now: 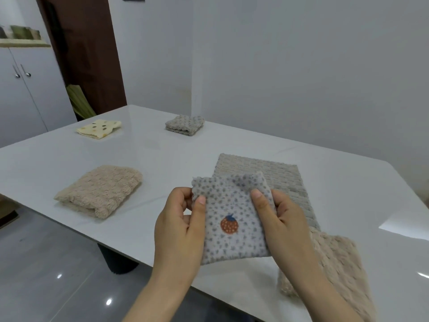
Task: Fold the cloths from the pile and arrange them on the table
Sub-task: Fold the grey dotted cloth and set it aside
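Observation:
A small grey dotted cloth (234,212) with an orange fruit motif is held up above the near table edge, folded to a narrow rectangle. My left hand (181,226) pinches its left edge and my right hand (281,224) grips its right edge, thumbs on top. Behind it a grey waffle cloth (262,170) lies flat on the white table (162,154). A beige fluffy cloth (339,268) lies partly under my right forearm, hanging over the near edge.
Three folded cloths lie apart on the table: a beige fluffy one (99,190) at near left, a yellow spotted one (98,129) at far left, a small grey one (185,125) at the far middle. A white cupboard (25,94) stands left; a dark table leg (117,261) is below.

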